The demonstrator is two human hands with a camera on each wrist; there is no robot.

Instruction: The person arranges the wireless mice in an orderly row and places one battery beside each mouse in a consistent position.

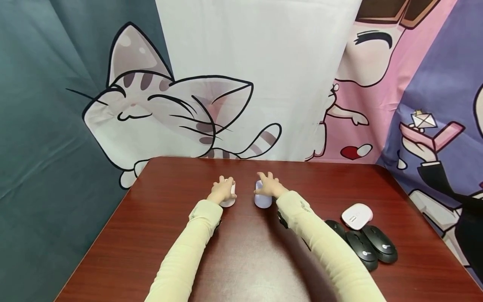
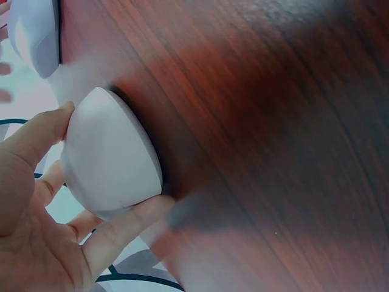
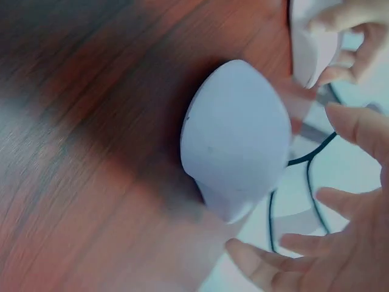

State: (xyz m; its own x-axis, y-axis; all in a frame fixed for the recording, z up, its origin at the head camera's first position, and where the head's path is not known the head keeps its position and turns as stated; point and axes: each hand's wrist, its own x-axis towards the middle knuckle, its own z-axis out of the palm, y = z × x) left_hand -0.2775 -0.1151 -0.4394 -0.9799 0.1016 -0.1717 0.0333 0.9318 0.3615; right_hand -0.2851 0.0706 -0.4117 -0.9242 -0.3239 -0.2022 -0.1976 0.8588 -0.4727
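Black mice (image 1: 361,250) lie nearest, at my right, by a white mouse (image 1: 356,214); toward the far edge of the table (image 1: 241,268) my left hand (image 1: 222,191) pinches a pale mouse (image 2: 112,155), while my right hand (image 1: 269,185), fingers spread, hovers beside the lilac mouse (image 1: 263,201); I judge this the grasping step, the next move calling for that hand to curl round it

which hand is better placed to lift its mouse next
Probably the left hand: in its wrist view it holds the white mouse from two sides. The right hand is spread open and appears not to touch the lavender mouse.
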